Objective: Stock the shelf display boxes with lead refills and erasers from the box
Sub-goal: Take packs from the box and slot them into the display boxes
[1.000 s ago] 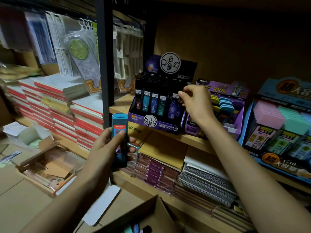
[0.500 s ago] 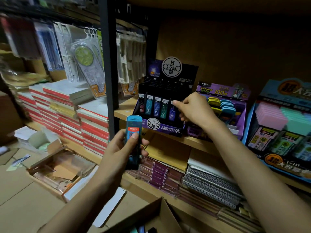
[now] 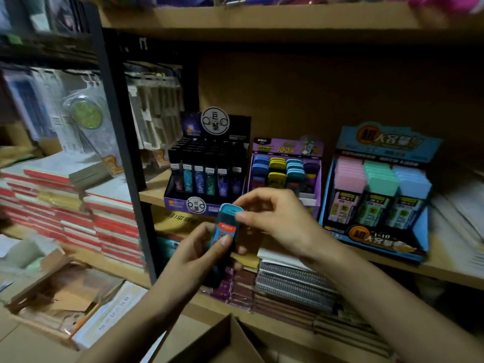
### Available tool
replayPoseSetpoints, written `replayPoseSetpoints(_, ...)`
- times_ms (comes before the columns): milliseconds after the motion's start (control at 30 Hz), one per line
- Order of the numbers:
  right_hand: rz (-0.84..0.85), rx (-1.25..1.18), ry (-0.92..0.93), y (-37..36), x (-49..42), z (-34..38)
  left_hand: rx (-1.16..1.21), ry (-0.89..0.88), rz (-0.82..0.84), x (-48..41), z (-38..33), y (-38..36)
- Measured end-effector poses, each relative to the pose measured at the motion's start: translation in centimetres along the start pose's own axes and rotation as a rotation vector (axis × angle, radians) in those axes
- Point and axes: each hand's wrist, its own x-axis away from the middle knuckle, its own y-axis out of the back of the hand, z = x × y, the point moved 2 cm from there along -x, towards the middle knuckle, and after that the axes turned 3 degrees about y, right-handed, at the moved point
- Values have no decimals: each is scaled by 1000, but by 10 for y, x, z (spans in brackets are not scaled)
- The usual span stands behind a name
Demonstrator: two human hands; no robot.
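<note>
Partly, left hand (image 3: 193, 255) hides refill case (image 3: 226, 227).

Purple display box (image 3: 285, 149) reads "100"; blue display box (image 3: 372, 238) "1-10"

The wooden shelf (image 3: 450, 271) carries three display boxes side by side: a black box (image 3: 183, 205) of dark lead tubes (image 3: 199, 179) at left, a purple box (image 3: 288, 148) of coloured cases (image 3: 277, 166) just beside it, a blue box (image 3: 421, 226) of pastel packs (image 3: 379, 179) at right, and white sheets (image 3: 463, 213) beyond.
</note>
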Motion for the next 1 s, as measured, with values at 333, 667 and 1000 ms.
replayPoseSetpoints(333,-552,278,133,134,-4,3,-1098,-412,-41,-99,-13,-42)
replayPoseSetpoints(667,-549,595,205,136,-34,-15,-1373,-367,41,-112,22,-46)
replayPoseSetpoints(1000,-377,1014,130,119,-67,-38,-1377,-300,22,-128,21,-48)
